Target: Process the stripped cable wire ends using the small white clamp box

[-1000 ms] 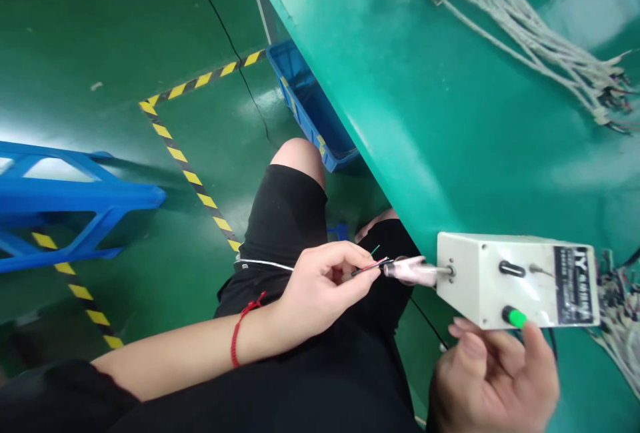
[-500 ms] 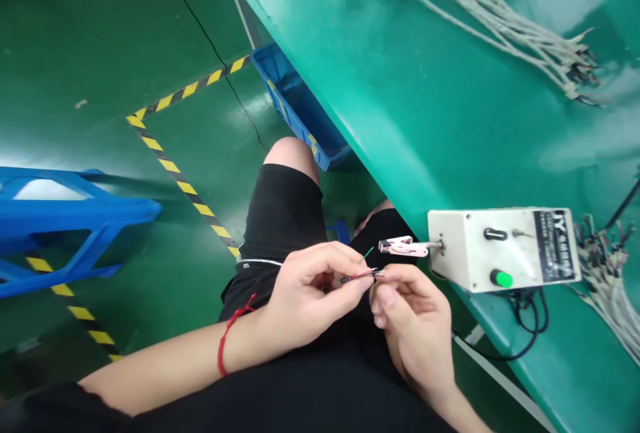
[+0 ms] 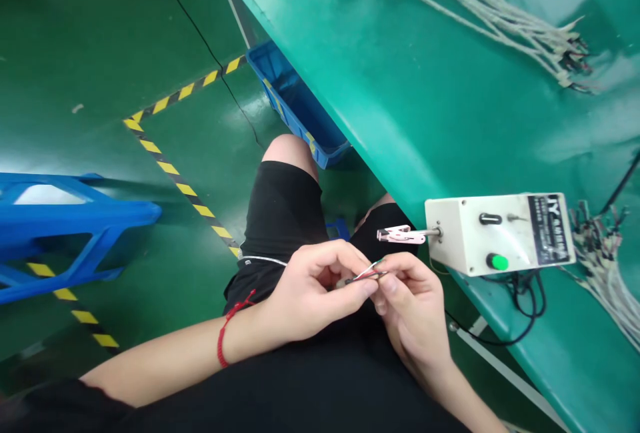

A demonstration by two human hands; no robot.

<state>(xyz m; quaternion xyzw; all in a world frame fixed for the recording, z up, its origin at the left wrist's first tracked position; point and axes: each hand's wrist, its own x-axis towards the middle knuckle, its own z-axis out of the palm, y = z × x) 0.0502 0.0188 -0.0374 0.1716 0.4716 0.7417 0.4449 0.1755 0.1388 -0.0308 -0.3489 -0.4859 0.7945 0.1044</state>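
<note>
Blue plastic was what I noticed first: an open frame [image 3: 117, 213] on the floor at the far left, with black-and-yellow tape [image 3: 186, 189] marking out an angle just beyond it. A red cord bracelet [image 3: 223, 339] circled the wrist behind the left hand [image 3: 320, 289]. A white cable [image 3: 265, 260] ran across the black shorts towards that hand, while a blue bin [image 3: 274, 101] stood past the knee, partly under the bench. The left thumb and fingers pinched some thin coloured wires [image 3: 367, 273] (white, red and green among them), which lay between the two hands above the lap. The right hand [image 3: 416, 296] closed on their tips, its thumb and forefinger pressed narrow. Just above it, apart from the fingers, a pink clip [image 3: 401, 235] jutted from a pale box [image 3: 500, 233] with a green knob [image 3: 499, 261], seated at the teal bench's edge. Two bundles of pale cables [image 3: 490, 16] lay farther over.
</note>
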